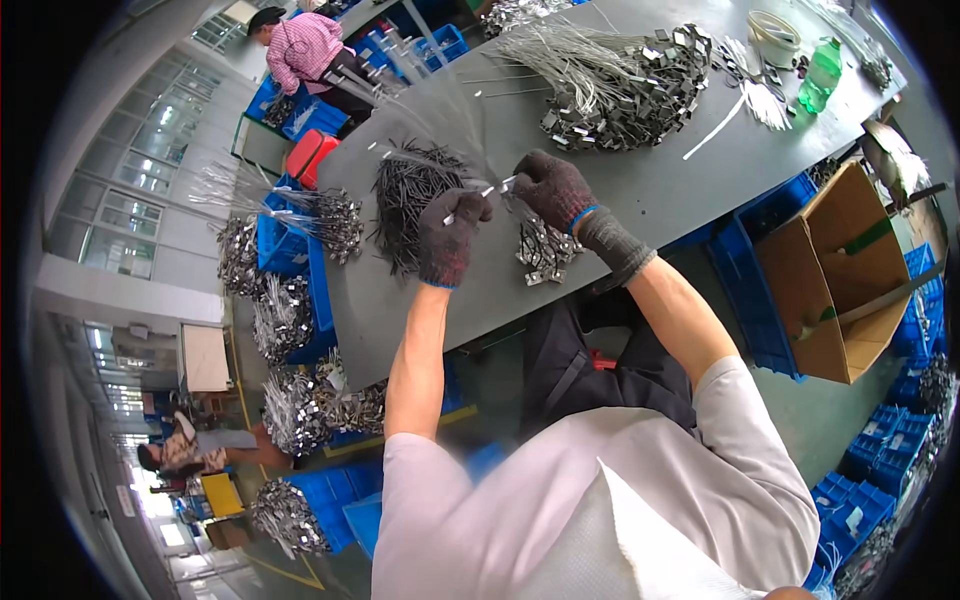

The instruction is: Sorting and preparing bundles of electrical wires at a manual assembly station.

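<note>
Person's left hand in a dark grey knit glove with blue cuff edge (452,238) and right hand in a matching dark grey knit glove (553,190) meet over the near part of a flat grey tabletop (610,185). Left fingers curl shut, thumb side up, gripping a small silver-white piece (488,191) at the fingertips. Right fingers also bend closed and pinch at the piece's other side; one piece or two end to end, cannot tell. So the piece sits between the two hands, just above the table. Thin clear-whitish wires (440,105) fan out beyond the hands, motion-blurred.

Just beside the left hand: heap of thin black strips (408,190) on the table. Below the right hand: small cluster of silver metal clips with wires (543,252), near the table's edge. Farther across: big pile of dark and silver rectangular pieces with pale wires (640,90), then loose white strips (768,105), a round off-white tub (775,38) and a green clear plastic bottle (822,75) toward the right.

Off the table, left: red plastic object (311,158), blue plastic crate (283,243), bundles of silver parts. Right: open brown cardboard box (840,265) against blue crates. Co-worker in a pink checked shirt (305,48) bends at upper left; another person (195,452) shows at far lower left.
</note>
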